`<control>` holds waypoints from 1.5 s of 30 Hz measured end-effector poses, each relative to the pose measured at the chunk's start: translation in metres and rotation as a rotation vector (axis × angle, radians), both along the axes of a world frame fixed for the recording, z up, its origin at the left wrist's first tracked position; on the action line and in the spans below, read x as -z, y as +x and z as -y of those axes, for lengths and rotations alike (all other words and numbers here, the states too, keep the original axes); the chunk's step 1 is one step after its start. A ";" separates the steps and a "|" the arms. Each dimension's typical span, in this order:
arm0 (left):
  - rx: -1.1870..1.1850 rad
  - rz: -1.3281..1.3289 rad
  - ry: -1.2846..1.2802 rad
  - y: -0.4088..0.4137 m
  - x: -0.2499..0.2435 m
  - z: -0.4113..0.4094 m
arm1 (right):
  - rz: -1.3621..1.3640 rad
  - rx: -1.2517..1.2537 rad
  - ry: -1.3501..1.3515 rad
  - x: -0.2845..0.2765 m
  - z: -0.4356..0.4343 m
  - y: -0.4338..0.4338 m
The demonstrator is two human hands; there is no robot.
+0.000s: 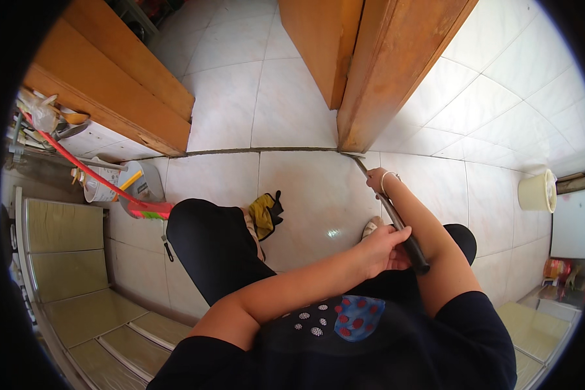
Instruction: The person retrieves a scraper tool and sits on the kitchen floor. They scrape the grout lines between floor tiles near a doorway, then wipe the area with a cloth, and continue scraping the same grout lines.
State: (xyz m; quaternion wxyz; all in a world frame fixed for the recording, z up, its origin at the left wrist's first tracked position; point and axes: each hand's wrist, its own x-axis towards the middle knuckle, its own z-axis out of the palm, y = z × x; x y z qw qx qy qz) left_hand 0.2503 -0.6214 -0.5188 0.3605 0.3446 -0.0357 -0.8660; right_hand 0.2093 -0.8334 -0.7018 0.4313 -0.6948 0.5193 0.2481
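A long, thin dark tool (403,229), its exact kind unclear, slants from my lap to the floor. My left hand (387,247) grips it near its thick black end. Farther down, my right hand (381,180), with a bracelet at the wrist, is closed around the shaft. The tool's narrow tip meets or nearly meets the floor at the foot of the wooden door frame (378,73), beside the dark floor joint (224,151). A yellow and black glove or cloth (264,215) lies by my left foot. A small black-handled scraper (167,249) lies left of my left knee.
A red-handled broom (85,168) leans at the left beside a grey bucket (144,183) and a white bucket (97,187). Low cabinets (66,243) line the left side. A cream bin (536,191) stands at the right. A wooden door (321,44) opens beyond the frame.
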 end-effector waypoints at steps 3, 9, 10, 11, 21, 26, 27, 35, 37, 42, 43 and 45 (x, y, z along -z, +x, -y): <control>-0.003 0.000 -0.014 -0.003 0.003 0.000 | 0.035 -0.173 -0.036 0.009 0.005 -0.004; 0.016 -0.006 -0.010 -0.004 -0.001 0.003 | -0.038 -0.288 -0.096 0.027 0.015 -0.012; 0.024 -0.008 0.006 -0.001 0.000 0.000 | -0.077 -0.319 -0.115 0.020 0.007 -0.002; 0.006 0.000 0.002 0.002 0.001 -0.001 | -0.064 -0.270 -0.079 0.013 0.003 0.008; -0.006 0.029 -0.001 0.002 -0.004 -0.002 | -0.140 -0.256 -0.046 0.008 0.000 0.007; -0.012 0.024 -0.018 -0.001 -0.006 0.001 | -0.192 -0.348 -0.046 0.014 0.013 0.003; 0.004 0.020 -0.030 -0.002 -0.005 0.006 | -0.181 -0.379 -0.066 0.024 0.023 -0.007; -0.022 0.031 -0.001 0.004 0.001 -0.002 | -0.184 -0.469 -0.072 0.018 0.007 0.010; -0.020 0.031 -0.008 0.005 0.002 0.000 | -0.165 -0.432 -0.057 0.018 0.006 0.009; 0.048 -0.013 -0.018 -0.005 0.001 -0.002 | -0.108 -0.478 -0.154 0.034 0.013 -0.021; 0.035 -0.015 -0.024 -0.003 0.003 -0.003 | -0.120 -0.370 -0.106 0.023 0.008 -0.010; 0.032 -0.001 -0.014 -0.003 0.005 -0.001 | -0.138 -0.254 -0.055 0.010 0.007 -0.005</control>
